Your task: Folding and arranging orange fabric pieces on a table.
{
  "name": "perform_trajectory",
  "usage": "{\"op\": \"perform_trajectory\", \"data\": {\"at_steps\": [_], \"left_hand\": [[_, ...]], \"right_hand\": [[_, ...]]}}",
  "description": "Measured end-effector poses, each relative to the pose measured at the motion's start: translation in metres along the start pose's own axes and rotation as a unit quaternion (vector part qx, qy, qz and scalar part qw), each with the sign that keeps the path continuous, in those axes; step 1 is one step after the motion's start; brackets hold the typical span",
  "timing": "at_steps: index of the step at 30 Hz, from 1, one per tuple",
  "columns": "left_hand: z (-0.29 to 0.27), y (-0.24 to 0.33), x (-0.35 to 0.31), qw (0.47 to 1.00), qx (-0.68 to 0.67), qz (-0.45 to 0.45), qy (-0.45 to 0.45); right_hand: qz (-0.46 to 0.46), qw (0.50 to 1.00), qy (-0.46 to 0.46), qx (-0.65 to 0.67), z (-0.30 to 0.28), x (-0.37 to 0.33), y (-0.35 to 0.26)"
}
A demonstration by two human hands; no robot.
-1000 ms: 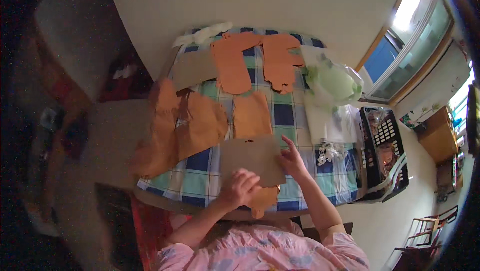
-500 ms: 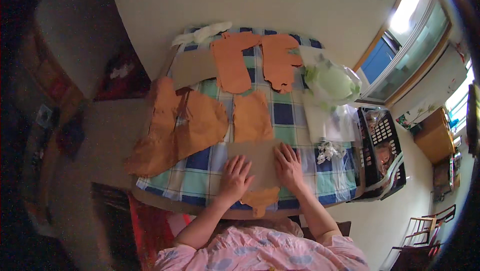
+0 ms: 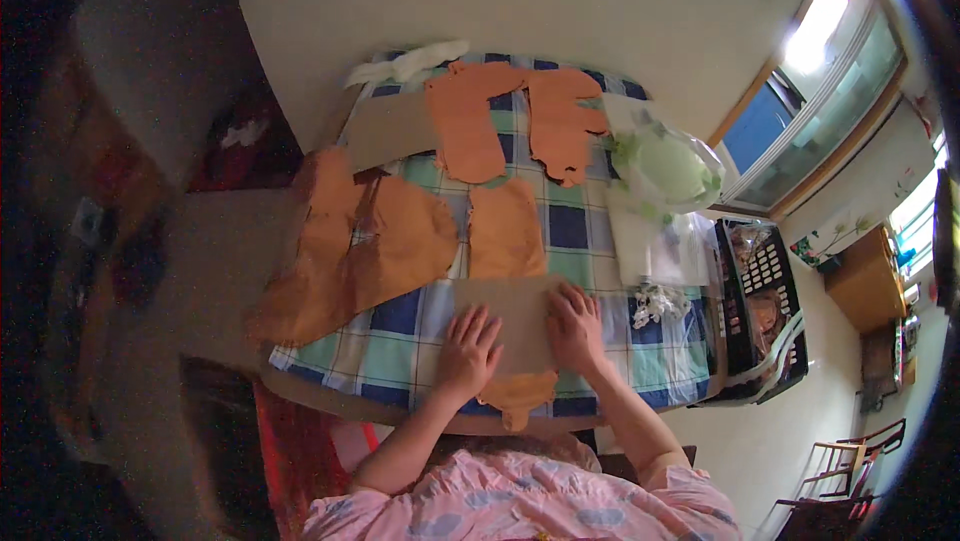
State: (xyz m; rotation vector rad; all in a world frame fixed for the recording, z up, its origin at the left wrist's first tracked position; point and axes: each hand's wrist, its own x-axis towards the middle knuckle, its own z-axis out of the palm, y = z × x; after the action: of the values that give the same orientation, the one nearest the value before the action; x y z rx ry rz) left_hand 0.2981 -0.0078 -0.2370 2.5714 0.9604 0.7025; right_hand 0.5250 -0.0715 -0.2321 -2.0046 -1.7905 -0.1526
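A flat grey-brown rectangular sheet (image 3: 525,326), probably card, lies in front of me on the checked tablecloth (image 3: 400,361). My left hand (image 3: 467,353) rests palm down along its left edge, fingers spread. On the right edge lies my right hand (image 3: 577,329), fingers stretched forward and slightly bent. From under the sheet's near edge a tan, leather-like piece (image 3: 518,396) pokes out, with a narrow tab toward me. Just beyond the far edge is another tan piece (image 3: 505,231). The part of the near piece under the sheet is hidden.
A large tan piece (image 3: 400,236) spreads at left, overhanging the table edge. Orange cut pieces (image 3: 470,131) and a second grey-brown sheet (image 3: 390,131) lie farther back. At right are a pale green item in clear plastic (image 3: 675,171), silvery bits (image 3: 660,306) and a black basket (image 3: 765,271).
Both hands stay flat on the sheet in nearly the same place. The whole view has shifted very slightly; nothing was picked up or let go.
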Motion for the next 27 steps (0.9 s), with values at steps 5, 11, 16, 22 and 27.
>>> {"op": "perform_trajectory", "data": {"at_steps": [5,11,16,22,27], "left_hand": [[0.007,-0.004,0.001,1.000,0.016,0.025,0.006],[0.011,-0.004,0.003,0.999,0.034,0.029,0.012],[-0.003,0.003,0.004,0.998,0.062,0.001,-0.014],[0.014,0.012,0.018,0.994,0.046,0.098,0.012],[0.024,0.011,0.018,0.994,0.039,0.101,-0.019]], "right_hand": [[0.127,0.988,0.027,0.077,0.028,0.087,0.033],[0.271,0.940,-0.166,0.124,0.050,0.171,0.060],[0.240,0.932,-0.243,0.122,0.060,0.186,0.060],[0.264,0.936,-0.191,0.134,0.088,0.183,0.089],[0.241,0.933,-0.226,0.146,0.078,0.181,0.098]]}}
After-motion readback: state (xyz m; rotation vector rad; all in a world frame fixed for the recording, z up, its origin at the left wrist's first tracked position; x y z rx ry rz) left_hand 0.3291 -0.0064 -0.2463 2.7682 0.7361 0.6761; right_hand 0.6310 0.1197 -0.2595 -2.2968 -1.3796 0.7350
